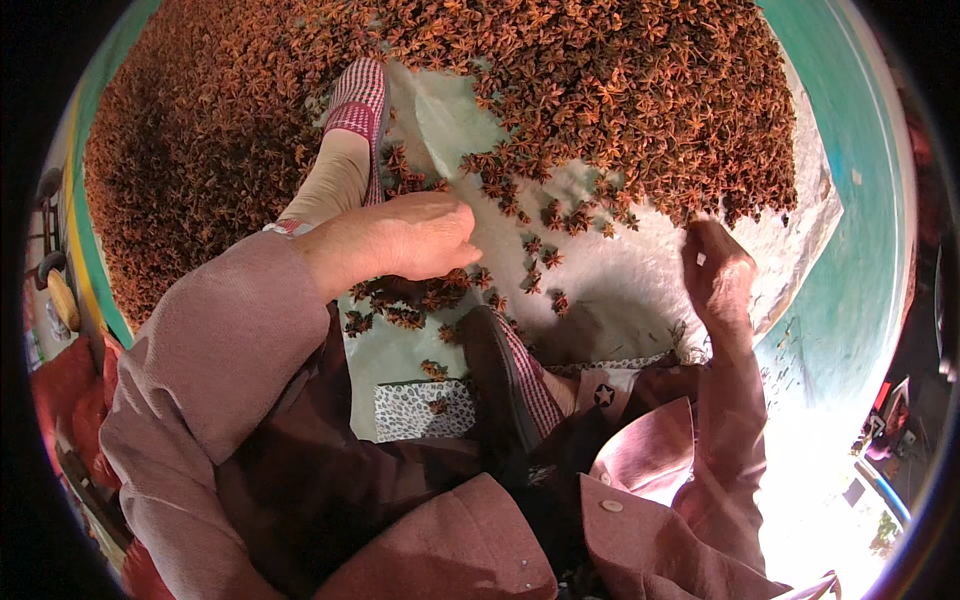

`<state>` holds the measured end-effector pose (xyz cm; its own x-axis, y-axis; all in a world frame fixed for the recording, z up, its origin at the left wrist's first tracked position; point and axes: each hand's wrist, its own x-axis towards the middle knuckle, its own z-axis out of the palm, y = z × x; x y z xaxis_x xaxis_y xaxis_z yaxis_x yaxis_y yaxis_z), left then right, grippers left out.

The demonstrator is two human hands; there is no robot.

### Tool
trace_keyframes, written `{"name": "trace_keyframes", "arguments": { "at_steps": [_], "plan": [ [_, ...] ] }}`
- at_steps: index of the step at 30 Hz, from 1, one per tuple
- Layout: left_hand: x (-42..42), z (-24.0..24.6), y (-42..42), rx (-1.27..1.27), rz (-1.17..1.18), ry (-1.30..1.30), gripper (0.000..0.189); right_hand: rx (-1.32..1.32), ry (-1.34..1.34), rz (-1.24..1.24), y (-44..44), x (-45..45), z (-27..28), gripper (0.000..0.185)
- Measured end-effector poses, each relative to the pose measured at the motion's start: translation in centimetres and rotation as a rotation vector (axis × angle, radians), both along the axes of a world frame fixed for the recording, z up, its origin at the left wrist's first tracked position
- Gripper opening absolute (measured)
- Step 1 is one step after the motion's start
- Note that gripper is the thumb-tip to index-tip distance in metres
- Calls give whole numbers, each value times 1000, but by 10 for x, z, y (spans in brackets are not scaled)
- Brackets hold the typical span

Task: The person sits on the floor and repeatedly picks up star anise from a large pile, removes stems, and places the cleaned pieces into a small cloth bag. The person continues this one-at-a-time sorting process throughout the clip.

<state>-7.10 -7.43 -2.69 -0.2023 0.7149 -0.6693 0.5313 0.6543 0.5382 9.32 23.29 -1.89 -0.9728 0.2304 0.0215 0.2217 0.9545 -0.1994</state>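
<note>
My left hand (pixel 427 234) is curled just above several loose star anise pods (pixel 442 292) on the pale sheet, between my two feet. Its fingertips point down and away from view, so what they hold cannot be seen. At the near right edge of a broad heap of brown star anise (pixel 645 97) is my right hand (pixel 720 274), its fingers bent and in shadow. Whether it grips a pod is hidden. A small white patch shows on one of its fingers. Below that hand lies a little bunch of thin stems (pixel 686 341).
Under the heap is a pale plastic sheet (pixel 622 277) on a green floor (pixel 832 300). My checked slippers (pixel 356 97) rest among the pods, one deep at the heap's edge. A leopard-print cloth (pixel 420 409) lies by my legs. Corn cobs (pixel 64 300) sit at far left.
</note>
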Motion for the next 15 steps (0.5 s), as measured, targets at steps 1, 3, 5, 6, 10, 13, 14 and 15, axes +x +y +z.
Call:
{"name": "trace_keyframes", "arguments": {
  "at_steps": [1,3,5,6,10,13,14,15],
  "plan": [
    [0,1,-1,9,-14,-9,37,300,-420,-187,7,8,1,15],
    [0,2,0,12,-48,6,36,442,-432,-25,7,15,-7,20],
    [1,2,2,56,-55,-3,35,217,-113,235,-7,1,-29,25],
    [3,3,3,79,-58,-4,35,171,-16,378,-17,-9,-39,29],
    [1,1,8,51,-29,-29,33,235,-72,599,-52,-55,-70,22],
    [-2,-6,13,21,-25,-96,31,293,-161,641,-57,-72,-74,16],
    [-3,-7,14,9,-37,-115,31,273,-120,618,-57,-73,-72,15],
    [-3,-9,15,24,-29,-102,31,265,-110,573,-57,-70,-70,15]
  ]
}}
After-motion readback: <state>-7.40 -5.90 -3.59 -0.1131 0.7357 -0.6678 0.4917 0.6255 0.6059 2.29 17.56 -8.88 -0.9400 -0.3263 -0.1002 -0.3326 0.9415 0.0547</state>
